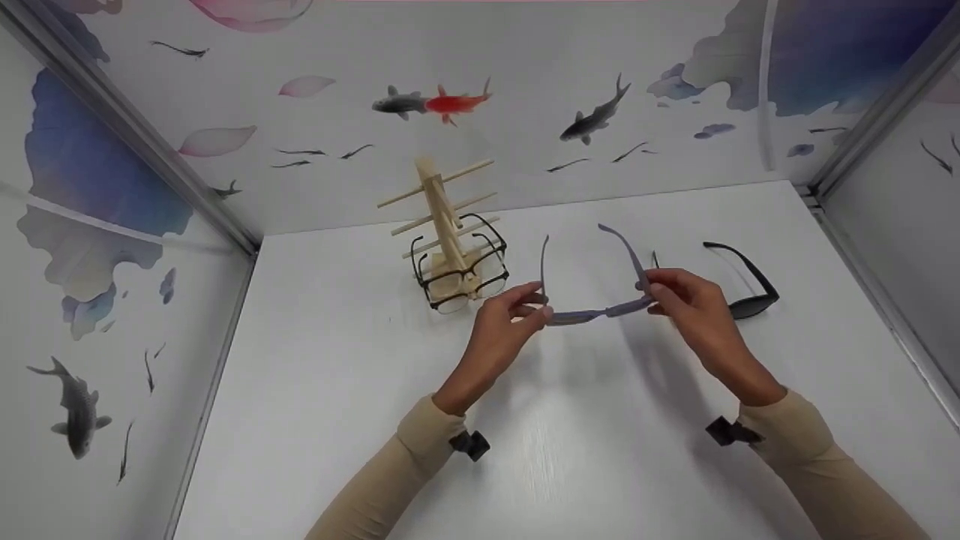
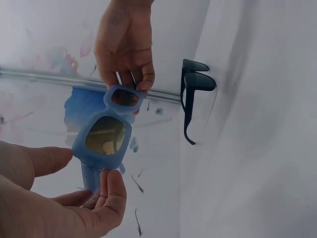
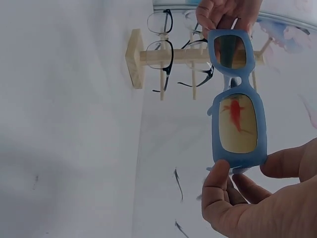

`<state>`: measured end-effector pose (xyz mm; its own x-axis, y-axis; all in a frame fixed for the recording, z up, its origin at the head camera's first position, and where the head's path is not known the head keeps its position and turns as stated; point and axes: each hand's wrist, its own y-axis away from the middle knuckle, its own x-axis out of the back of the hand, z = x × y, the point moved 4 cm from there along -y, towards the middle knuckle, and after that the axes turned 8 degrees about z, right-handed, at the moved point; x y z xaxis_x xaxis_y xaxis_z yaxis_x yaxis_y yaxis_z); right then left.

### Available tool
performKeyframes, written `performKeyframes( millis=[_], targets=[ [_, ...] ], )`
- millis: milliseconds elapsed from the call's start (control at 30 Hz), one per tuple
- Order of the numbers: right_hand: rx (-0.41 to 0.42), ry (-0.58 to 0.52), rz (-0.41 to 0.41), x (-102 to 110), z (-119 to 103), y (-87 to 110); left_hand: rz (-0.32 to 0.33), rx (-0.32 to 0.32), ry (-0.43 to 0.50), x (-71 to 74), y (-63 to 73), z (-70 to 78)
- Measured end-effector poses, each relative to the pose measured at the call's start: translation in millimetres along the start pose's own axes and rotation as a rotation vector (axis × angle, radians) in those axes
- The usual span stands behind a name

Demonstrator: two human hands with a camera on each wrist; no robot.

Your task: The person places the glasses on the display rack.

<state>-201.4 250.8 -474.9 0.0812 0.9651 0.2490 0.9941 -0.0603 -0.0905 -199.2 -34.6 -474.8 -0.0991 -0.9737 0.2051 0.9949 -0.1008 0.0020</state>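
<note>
Blue-framed sunglasses (image 1: 574, 319) with squarish tinted lenses are held up over the white table, temples spread and pointing away from the person. My left hand (image 1: 501, 330) pinches them at the left end, thumb on the front and fingers by the hinge. At the opposite end my right hand (image 1: 701, 315) pinches the frame (image 3: 214, 134) the same way, near the other hinge. In the left wrist view both lenses and the bridge face the camera. Black sunglasses (image 1: 756, 304) lie on the table just beyond my right hand, partly covered by it.
A wooden glasses stand (image 1: 442, 210) with crossbars rises left of the hands, near the back wall. Dark-rimmed eyeglasses (image 3: 172, 59) hang on its lower bars; its upper bars are bare. Printed panels with fish (image 1: 592, 120) enclose the table (image 1: 570, 465) at the back and sides.
</note>
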Motion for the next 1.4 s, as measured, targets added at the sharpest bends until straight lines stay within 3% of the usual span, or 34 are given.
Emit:
performKeyframes(
  millis=[767, 1400],
  targets=[
    [0.09, -0.038, -0.098, -28.1, -49.4, 12.8, 0.071, -0.092, 0.021, 48.2, 42.5, 27.3],
    [0.115, -0.023, -0.191, -64.3, -68.5, 2.6, 0.172, -0.08, 0.011, 83.3, 63.0, 34.0]
  ],
)
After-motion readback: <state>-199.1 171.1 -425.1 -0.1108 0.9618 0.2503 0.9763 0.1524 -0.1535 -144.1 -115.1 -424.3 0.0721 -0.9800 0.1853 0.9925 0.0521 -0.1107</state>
